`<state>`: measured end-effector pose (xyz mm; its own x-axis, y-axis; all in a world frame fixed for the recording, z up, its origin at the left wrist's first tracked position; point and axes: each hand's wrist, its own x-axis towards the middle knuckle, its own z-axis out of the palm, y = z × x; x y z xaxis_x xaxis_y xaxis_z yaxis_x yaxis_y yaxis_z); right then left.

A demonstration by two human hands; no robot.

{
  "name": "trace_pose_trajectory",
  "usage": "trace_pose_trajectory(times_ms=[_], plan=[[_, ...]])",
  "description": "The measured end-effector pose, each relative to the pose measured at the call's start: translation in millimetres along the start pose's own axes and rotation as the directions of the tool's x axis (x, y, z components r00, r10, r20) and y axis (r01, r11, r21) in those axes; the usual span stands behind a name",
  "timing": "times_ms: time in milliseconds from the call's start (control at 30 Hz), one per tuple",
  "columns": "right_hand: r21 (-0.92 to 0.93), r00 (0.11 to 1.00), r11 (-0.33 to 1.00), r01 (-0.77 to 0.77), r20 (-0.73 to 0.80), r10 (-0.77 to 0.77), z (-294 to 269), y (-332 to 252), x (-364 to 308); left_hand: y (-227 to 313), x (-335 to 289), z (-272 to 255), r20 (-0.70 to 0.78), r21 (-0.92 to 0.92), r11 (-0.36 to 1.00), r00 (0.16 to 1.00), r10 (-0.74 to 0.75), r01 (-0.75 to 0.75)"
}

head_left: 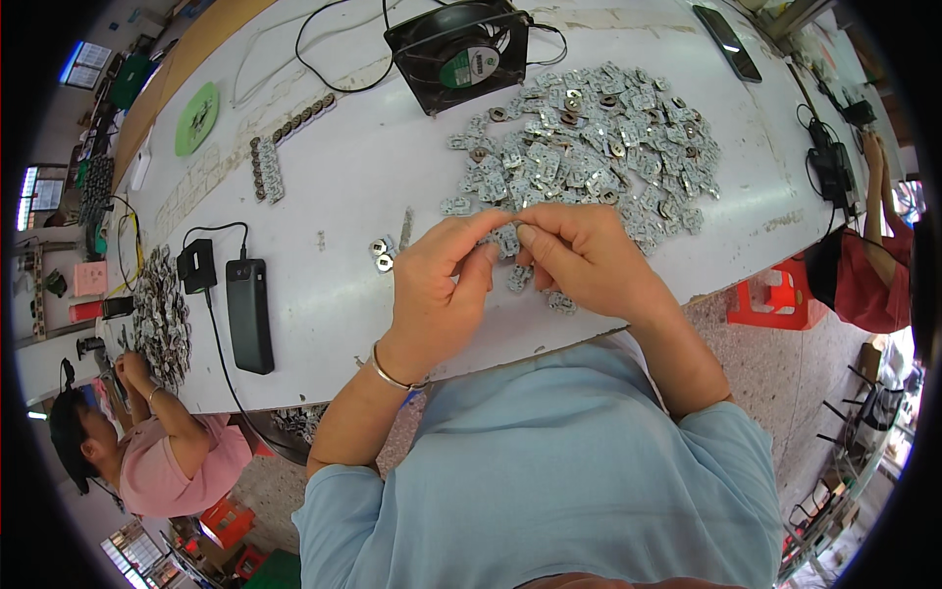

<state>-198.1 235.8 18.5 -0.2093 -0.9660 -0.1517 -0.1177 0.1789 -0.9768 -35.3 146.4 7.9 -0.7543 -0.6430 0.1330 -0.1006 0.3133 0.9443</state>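
My left hand [446, 285] and my right hand [584, 250] meet at the near edge of a large pile of small metal parts [599, 137]. Thumbs and forefingers of both are pinched close together. Whatever sits between the fingertips is tiny and mostly hidden by them. A few loose grey metal parts [520, 278] lie on the table just beneath the hands. To the left of my left hand, a small pair of metal parts with round centres [383, 255] rests on the table. Farther left stand two neat rows of the same parts [267, 167].
A black fan [459, 54] stands behind the pile. A black power bank [249, 314] with a cable lies left, a green dish [197, 119] far left, a phone [727, 44] far right. Two people work at the sides; a red stool [780, 299] stands right.
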Motion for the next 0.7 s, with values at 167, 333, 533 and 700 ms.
trace_pose_trajectory(times_ms=[167, 333, 533, 700], plan=[[0.091, 0.997, 0.994, -0.059, -0.045, 0.063, 3, 0, 2, 5, 6, 8, -0.138, -0.067, 0.993, 0.984, -0.11, 0.101], [0.096, 0.995, 0.99, -0.104, -0.003, 0.105, -6, -5, 4, 10, 13, -11, 0.145, -0.104, 0.934, 0.934, -0.327, 0.343], [0.103, 0.995, 0.99, -0.1, 0.034, 0.097, -9, -4, 6, 9, 21, -17, 0.228, -0.057, 0.925, 0.907, -0.355, 0.376], [0.19, 0.992, 0.975, -0.118, 0.074, 0.106, -13, -3, 12, 4, 23, -19, 0.186, -0.002, 0.985, 0.968, -0.168, 0.172]])
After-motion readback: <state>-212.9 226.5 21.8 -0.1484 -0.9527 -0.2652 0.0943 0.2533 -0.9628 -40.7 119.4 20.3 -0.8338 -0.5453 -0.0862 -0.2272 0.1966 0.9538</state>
